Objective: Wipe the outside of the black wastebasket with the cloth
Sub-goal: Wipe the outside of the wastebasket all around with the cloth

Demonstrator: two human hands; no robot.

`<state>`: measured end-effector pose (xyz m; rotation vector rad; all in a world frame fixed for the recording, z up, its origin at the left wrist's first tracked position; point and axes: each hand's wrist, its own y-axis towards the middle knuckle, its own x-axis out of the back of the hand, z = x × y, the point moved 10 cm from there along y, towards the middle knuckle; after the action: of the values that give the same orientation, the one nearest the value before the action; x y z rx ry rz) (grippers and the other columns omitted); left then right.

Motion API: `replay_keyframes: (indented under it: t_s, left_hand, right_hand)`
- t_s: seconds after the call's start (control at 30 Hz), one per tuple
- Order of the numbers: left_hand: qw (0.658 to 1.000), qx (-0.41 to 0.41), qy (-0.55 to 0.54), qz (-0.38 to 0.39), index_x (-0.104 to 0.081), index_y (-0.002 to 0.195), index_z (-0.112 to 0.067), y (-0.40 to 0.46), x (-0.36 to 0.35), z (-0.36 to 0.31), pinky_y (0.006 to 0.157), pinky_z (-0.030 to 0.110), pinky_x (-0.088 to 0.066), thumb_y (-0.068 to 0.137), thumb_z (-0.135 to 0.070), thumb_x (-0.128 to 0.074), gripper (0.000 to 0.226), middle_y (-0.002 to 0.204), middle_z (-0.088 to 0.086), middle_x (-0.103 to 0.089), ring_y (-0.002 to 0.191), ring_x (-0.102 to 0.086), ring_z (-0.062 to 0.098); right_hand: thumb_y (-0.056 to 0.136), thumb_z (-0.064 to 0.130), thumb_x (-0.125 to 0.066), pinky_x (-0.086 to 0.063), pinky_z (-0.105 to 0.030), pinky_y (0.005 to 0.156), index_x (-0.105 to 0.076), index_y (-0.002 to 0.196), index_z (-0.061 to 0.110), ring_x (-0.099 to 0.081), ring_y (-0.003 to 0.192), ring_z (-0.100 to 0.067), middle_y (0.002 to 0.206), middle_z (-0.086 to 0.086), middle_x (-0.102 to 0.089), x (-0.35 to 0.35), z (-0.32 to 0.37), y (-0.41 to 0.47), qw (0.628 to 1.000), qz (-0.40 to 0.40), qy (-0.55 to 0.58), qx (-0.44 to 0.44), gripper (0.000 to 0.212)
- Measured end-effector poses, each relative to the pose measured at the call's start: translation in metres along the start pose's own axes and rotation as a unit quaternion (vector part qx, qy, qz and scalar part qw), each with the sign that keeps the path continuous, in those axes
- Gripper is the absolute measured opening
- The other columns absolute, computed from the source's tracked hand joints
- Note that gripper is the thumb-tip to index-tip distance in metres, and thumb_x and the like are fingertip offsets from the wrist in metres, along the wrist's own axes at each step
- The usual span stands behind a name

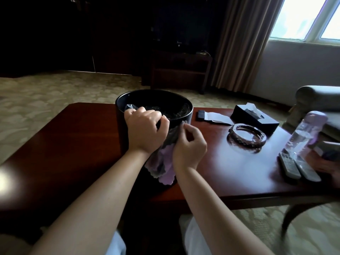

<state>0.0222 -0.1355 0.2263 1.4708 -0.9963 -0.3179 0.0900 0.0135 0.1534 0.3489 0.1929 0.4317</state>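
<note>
Two bare forearms reach forward from the bottom edge over the person's lap toward a dark red wooden bench. On the bench stands the black wastebasket, round and upright, with a crinkled clear bag lining its inside. The left hand sits at the near rim with its fingers curled over the edge, gripping the rim and the bag there. Just beside it the right hand pinches the upper edge of a purple cloth between thumb and fingertips; the cloth hangs down against the near outer wall of the wastebasket, its scalloped lower edge close to the bench top. To the right on the bench lie a small dark flat object with white paper beside it, a black tissue box, a round glass ashtray, a clear water bottle with a purple cap, and two pale remote controls side by side near the edge. Patterned carpet surrounds the bench, and brown curtains hang beside a bright window
</note>
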Motion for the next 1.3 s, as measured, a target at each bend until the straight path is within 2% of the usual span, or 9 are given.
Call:
replay_keyframes:
  t_s: [0.07,0.27,0.37,0.47,0.73,0.9,1.0,1.2,1.3]
  left_hand:
    - [1.000,0.001,-0.002,0.004,-0.029,0.051,-0.021,0.000,0.000,0.000,0.068,0.033,-0.023,0.082,-0.029,-0.041,0.034,0.046,-0.005,-0.043,0.053,-0.046,0.024]
    - [1.000,0.002,-0.011,0.003,-0.027,0.051,-0.021,-0.001,0.001,-0.001,0.070,0.033,-0.023,0.081,-0.029,-0.042,0.034,0.047,-0.008,-0.038,0.052,-0.046,0.023]
    - [1.000,-0.001,-0.019,0.006,-0.025,0.051,-0.021,0.001,0.001,0.000,0.068,0.032,-0.021,0.081,-0.029,-0.042,0.035,0.049,-0.012,-0.030,0.051,-0.043,0.022]
    - [0.999,0.003,-0.026,0.024,-0.024,0.050,-0.021,0.000,0.001,0.004,0.068,0.029,-0.017,0.082,-0.029,-0.041,0.036,0.048,-0.012,-0.028,0.052,-0.039,0.019]
    - [0.997,0.009,-0.052,0.048,-0.023,0.051,-0.023,0.000,0.000,0.005,0.071,0.033,-0.023,0.082,-0.033,-0.039,0.037,0.047,-0.014,-0.021,0.055,-0.042,0.019]
    - [0.995,0.003,-0.060,0.083,-0.020,0.050,-0.026,0.002,-0.003,0.011,0.073,0.036,-0.026,0.083,-0.036,-0.037,0.039,0.045,-0.014,-0.025,0.057,-0.042,0.018]
    - [0.993,0.002,-0.065,0.101,-0.021,0.048,-0.025,0.004,-0.004,0.018,0.072,0.031,-0.021,0.082,-0.040,-0.036,0.039,0.043,-0.012,-0.029,0.058,-0.043,0.017]
    - [0.980,0.023,-0.093,0.172,-0.024,0.045,-0.022,0.008,-0.007,0.034,0.079,0.034,-0.027,0.080,-0.048,-0.035,0.045,0.040,-0.006,-0.030,0.054,-0.042,0.005]
    - [0.979,0.014,-0.065,0.194,-0.028,0.047,-0.021,0.006,-0.008,0.036,0.084,0.035,-0.028,0.082,-0.047,-0.032,0.044,0.043,-0.008,-0.035,0.058,-0.045,0.012]
  right_hand:
    - [0.083,0.016,-0.068,-0.047,-0.017,0.080,-0.072,0.085,0.015,-0.063,0.082,-0.007,0.084,0.002,-0.070,-0.002,0.001,0.003,1.000,0.001,0.006,-0.005,0.005]
    - [0.084,0.020,-0.067,-0.045,-0.020,0.077,-0.072,0.085,0.014,-0.066,0.086,-0.015,0.085,-0.002,-0.071,0.008,-0.071,-0.021,0.988,0.048,-0.070,-0.130,0.008]
    - [0.084,0.021,-0.067,-0.047,-0.022,0.079,-0.072,0.083,0.015,-0.065,0.083,-0.012,0.083,0.000,-0.071,0.006,-0.042,-0.011,0.995,0.044,-0.056,-0.067,0.008]
    - [0.084,0.019,-0.067,-0.046,-0.014,0.078,-0.072,0.083,0.014,-0.062,0.079,-0.005,0.083,0.003,-0.070,0.004,0.004,0.005,1.000,0.021,-0.012,0.008,0.007]
    - [0.084,0.018,-0.067,-0.047,-0.024,0.083,-0.072,0.084,0.013,-0.066,0.088,-0.015,0.086,-0.002,-0.071,0.008,-0.064,-0.027,0.989,0.064,-0.065,-0.114,0.007]
    - [0.084,0.019,-0.067,-0.047,-0.019,0.080,-0.072,0.084,0.013,-0.064,0.084,-0.009,0.086,0.001,-0.071,-0.002,-0.006,-0.006,0.999,0.049,-0.017,-0.009,0.008]
    - [0.084,0.019,-0.066,-0.047,-0.016,0.078,-0.072,0.084,0.015,-0.063,0.081,-0.006,0.084,0.003,-0.070,-0.006,0.008,0.003,0.999,0.046,0.001,0.002,0.006]
    - [0.083,0.022,-0.068,-0.043,-0.019,0.069,-0.073,0.080,0.017,-0.065,0.078,-0.012,0.080,0.000,-0.072,0.002,-0.090,-0.047,0.979,0.085,-0.081,-0.169,0.007]
    - [0.083,0.023,-0.068,-0.040,-0.014,0.072,-0.074,0.081,0.018,-0.062,0.078,-0.006,0.082,0.005,-0.072,0.008,-0.120,-0.071,0.960,0.083,-0.079,-0.254,0.008]
